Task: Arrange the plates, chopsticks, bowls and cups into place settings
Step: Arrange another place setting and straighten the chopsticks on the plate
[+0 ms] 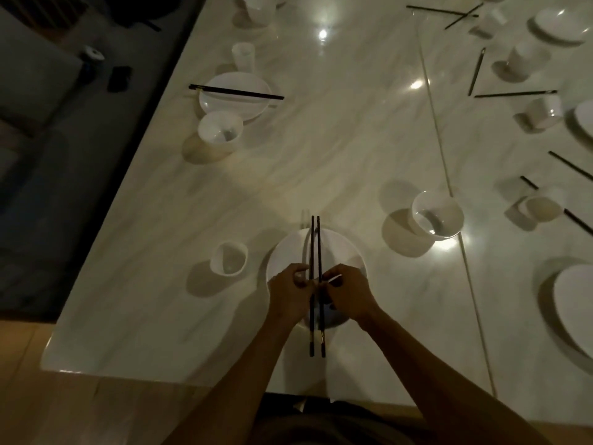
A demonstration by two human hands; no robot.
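A pair of dark chopsticks (315,245) lies lengthwise over a white plate (340,248) near the table's front edge. My left hand (288,293) pinches the left stick and my right hand (348,293) pinches the right stick, both above the plate's near half. A small white cup (228,258) stands just left of the plate. A white bowl (437,216) sits to the right, apart from the plate. Further back on the left, another plate (234,94) carries a chopstick pair (236,92) across it, with a bowl (219,130) in front and a cup (243,56) behind.
The pale marble table (337,149) has a seam running down its right part. Beyond the seam lie several loose chopsticks (513,94), cups (542,110) and plates (574,303). The table's left edge drops to a dark floor.
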